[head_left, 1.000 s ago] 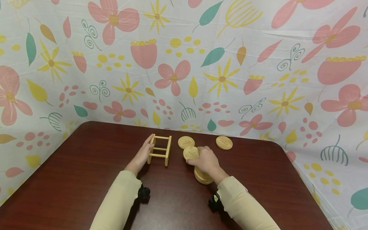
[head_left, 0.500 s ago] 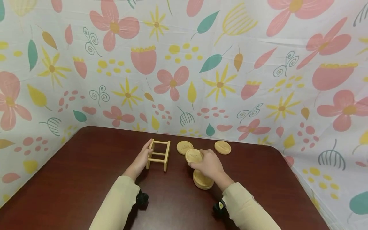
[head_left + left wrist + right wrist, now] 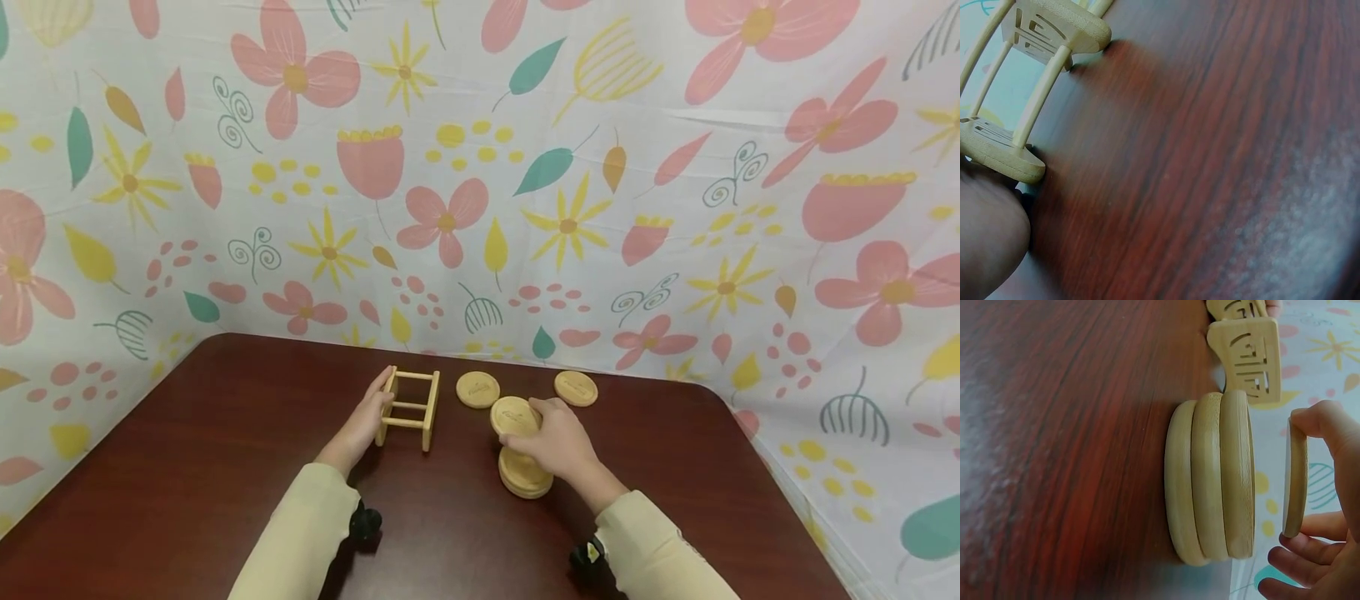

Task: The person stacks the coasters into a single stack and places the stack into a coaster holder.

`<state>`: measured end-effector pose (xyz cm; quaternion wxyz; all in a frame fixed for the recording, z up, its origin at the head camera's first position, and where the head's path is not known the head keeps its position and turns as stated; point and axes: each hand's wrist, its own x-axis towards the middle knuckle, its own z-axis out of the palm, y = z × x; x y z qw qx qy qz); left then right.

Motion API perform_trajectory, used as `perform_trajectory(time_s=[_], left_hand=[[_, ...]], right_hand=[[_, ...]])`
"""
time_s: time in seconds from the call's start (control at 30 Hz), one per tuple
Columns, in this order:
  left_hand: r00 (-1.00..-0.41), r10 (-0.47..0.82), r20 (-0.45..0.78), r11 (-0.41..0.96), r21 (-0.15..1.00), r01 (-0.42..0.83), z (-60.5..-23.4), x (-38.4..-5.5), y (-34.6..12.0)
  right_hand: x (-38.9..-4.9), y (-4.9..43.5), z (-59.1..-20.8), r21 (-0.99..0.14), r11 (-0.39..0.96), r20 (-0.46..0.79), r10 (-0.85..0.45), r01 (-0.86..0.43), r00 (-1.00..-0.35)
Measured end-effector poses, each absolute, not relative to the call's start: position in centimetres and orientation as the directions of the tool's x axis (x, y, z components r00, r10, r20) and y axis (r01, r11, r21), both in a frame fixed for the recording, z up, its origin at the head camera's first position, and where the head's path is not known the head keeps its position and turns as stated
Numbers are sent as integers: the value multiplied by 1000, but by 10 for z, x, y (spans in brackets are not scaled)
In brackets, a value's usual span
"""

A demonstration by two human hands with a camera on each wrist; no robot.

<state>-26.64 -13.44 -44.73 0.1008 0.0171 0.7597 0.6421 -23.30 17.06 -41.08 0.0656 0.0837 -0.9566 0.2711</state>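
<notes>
My right hand (image 3: 558,442) pinches a round wooden coaster (image 3: 514,416) by its edges. In the right wrist view this coaster (image 3: 1295,478) is held apart from a stack of three coasters (image 3: 1222,478), with a gap between them. The stack (image 3: 525,475) lies on the table just below the hand in the head view. My left hand (image 3: 363,425) grips the left side panel of a small wooden coaster rack (image 3: 408,408), which stands on the table. Cut-out slots show in the rack's side panel (image 3: 1254,359). Only part of the left hand (image 3: 991,240) appears in the left wrist view.
Two single coasters lie flat towards the back, one (image 3: 477,389) right of the rack and the other (image 3: 576,388) farther right. The dark wooden table (image 3: 247,433) meets a flower-printed cloth (image 3: 442,125) at its back edge.
My right hand has carried its coaster a little to the right, closer over the stack. The left hand stays on the rack. The head view has shifted slightly.
</notes>
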Motion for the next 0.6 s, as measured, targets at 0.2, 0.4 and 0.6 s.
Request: perform_trajectory(time_s=[0.2,0.4,0.6], left_hand=[[-978,162,-132,170,980,-104,-447,-264,-134],[-976,161,-148,169,978,-121,-448,-264,-134],[-973,175,-151,181,976,-119,-445,-264,-135]], right_hand=[[-227,178,-411,-495,840,196,-140,-222,-971],[-222,183,-412,-479,847,203,-150,-232,-968],[-218,186,-412,-469,851,202,-158,-237,-966]])
